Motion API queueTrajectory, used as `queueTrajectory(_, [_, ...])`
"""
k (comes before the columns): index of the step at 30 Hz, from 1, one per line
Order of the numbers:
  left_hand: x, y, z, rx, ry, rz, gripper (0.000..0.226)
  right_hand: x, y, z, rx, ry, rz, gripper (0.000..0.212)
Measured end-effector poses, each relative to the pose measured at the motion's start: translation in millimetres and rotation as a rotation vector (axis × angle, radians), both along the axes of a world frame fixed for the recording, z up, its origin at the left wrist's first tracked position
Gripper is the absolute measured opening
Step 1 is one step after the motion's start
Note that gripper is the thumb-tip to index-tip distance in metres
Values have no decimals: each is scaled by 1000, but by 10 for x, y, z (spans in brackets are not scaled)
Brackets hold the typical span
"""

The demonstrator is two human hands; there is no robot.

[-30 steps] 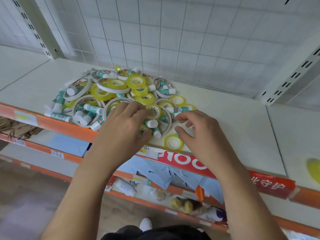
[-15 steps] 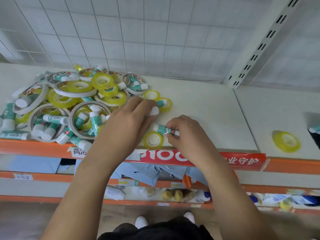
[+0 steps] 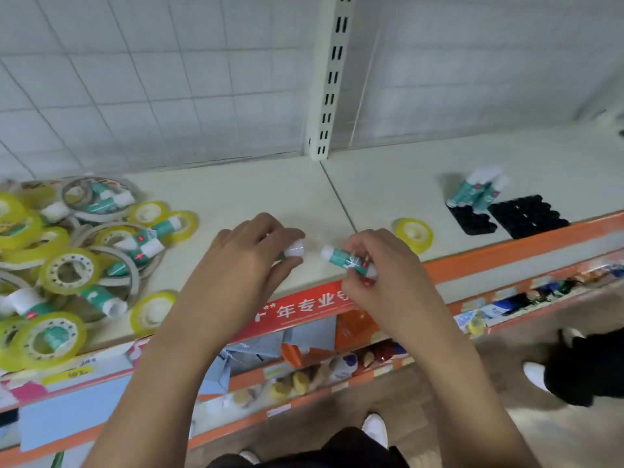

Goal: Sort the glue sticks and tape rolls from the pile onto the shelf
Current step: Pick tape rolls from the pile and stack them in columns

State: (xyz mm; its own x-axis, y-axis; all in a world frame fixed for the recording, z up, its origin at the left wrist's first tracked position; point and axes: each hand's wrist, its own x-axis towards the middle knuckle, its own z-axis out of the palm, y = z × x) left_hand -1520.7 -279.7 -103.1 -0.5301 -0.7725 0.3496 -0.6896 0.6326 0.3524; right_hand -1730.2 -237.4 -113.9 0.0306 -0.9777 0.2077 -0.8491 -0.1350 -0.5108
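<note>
A pile (image 3: 71, 251) of yellow tape rolls, white tape rings and teal-and-white glue sticks covers the left of the white shelf (image 3: 256, 194). My left hand (image 3: 236, 268) grips a glue stick whose white cap (image 3: 294, 248) pokes out past the fingers. My right hand (image 3: 381, 278) pinches another teal glue stick (image 3: 344, 260) just above the shelf's front edge. On the right section lie a lone yellow tape roll (image 3: 413, 233) and a few upright glue sticks (image 3: 479, 190) in a black holder (image 3: 472, 219).
A second black holder (image 3: 526, 216) sits beside the first. A slotted white upright (image 3: 329, 79) divides the wire-grid back wall. The shelf's orange front rail (image 3: 506, 255) carries a red label strip. A lower shelf holds goods. Another person's feet (image 3: 567, 366) stand at right.
The view has swung right. Both hands have left the pile and moved rightward along the shelf, each now holding a glue stick; the right section's holders and sticks have come into sight.
</note>
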Motion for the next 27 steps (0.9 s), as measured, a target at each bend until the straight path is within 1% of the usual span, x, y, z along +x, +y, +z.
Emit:
queueTrajectory(5, [-933,-86,11,-10,-40,-94,27,-905,39,-91,-1,-24,-116,22])
queueTrajectory(8, [-1574,-129,-5,-4,-35,-121,27,-1505,12,-108,1,-18,-139,23])
queueTrajectory(12, [-2310,-190,-71,29,-43,-87,30,-2228,-120,-101,-5,-39,-117,22])
queueTrajectory(15, [-2724,-249,-119,58,-36,-36,27,-2601,-249,-102,2,-17,-77,23])
queueTrajectory(22, [-3191,-264,-252,165,-46,18,26,-3001,-441,-91,7,17,27,21])
queueTrajectory(27, [-3225,-268,-292,192,22,71,30,-3011,-474,-100,34,17,84,22])
